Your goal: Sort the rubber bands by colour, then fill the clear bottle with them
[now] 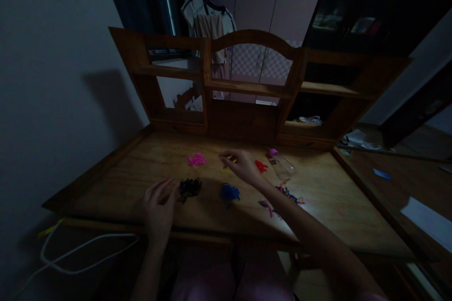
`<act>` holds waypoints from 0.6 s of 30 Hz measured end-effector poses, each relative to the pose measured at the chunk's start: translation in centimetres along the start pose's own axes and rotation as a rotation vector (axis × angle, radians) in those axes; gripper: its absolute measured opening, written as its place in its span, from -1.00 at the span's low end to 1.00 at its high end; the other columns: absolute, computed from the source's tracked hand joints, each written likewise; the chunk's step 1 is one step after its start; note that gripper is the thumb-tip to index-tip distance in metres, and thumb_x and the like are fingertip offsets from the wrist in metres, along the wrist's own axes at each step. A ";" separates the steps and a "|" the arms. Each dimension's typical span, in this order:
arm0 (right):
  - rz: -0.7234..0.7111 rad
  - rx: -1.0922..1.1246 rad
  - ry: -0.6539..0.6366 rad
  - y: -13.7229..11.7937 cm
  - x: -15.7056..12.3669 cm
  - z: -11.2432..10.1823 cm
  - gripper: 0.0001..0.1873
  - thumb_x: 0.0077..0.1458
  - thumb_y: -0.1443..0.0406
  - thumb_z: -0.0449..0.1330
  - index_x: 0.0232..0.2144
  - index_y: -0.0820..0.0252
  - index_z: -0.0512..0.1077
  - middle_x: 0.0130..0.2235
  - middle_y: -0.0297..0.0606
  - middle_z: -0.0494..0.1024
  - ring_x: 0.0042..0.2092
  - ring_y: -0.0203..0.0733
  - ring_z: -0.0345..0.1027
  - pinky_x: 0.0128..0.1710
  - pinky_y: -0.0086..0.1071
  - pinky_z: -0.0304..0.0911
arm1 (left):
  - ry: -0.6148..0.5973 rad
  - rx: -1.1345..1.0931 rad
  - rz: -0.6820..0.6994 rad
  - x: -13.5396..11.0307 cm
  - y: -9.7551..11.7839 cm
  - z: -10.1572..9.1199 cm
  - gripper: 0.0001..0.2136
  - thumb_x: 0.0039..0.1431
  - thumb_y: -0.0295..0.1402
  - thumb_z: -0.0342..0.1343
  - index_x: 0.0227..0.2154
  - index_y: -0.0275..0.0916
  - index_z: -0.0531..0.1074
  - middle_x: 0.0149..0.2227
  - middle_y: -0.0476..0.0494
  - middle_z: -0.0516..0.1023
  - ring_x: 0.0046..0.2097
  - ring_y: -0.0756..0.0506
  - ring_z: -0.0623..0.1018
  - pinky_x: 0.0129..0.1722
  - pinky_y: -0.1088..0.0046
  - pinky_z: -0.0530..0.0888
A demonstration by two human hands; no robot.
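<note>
Several small piles of what look like rubber bands lie on the wooden desk [208, 218], sorted by colour. My left hand [157, 207] is just left of the black pile [189, 188], its thumb and fingers apart with nothing visible between them. Over the yellow pile [226, 168] reaches my right hand [240, 164], fingertips pinched together; whatever they hold is too small to make out. The pink pile [196, 159] lies to the left of that hand, the red pile [261, 166] to its right. Nearer me is the blue pile [229, 192]. A mixed-colour pile [289, 194] sits partly behind my right forearm.
A clear bottle with a pink cap [282, 167] lies on its side behind the mixed pile. A small pink-and-grey item [270, 208] is near the front edge. The wooden shelf [243, 87] rises along the back. A white cable [88, 240] loops below the desk's left front.
</note>
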State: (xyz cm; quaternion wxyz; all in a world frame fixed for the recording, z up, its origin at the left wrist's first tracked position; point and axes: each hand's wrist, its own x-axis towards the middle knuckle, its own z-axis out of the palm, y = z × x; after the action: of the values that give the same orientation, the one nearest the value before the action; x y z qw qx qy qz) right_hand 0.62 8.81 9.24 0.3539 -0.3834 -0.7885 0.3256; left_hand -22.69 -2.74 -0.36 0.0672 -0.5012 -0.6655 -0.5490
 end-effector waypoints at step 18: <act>0.207 -0.424 0.118 6.3 -19.1 -8.8 -0.46 0.08 0.26 0.22 0.12 0.00 0.27 0.15 -0.14 0.26 0.09 -0.04 0.29 0.03 -0.18 0.33 | -0.023 0.069 -0.082 -0.2 0.7 0.0 -0.72 0.09 -0.10 0.15 -0.34 -0.24 0.43 -0.23 -0.14 0.45 -0.14 -0.19 0.47 -0.04 0.19 0.41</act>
State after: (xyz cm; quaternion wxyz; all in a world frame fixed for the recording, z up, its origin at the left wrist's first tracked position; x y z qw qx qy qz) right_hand 18.72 -1.89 3.17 0.2759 -0.5463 -0.7736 0.1644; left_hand -22.08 -2.96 0.04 0.0540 -0.4773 -0.7046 -0.5223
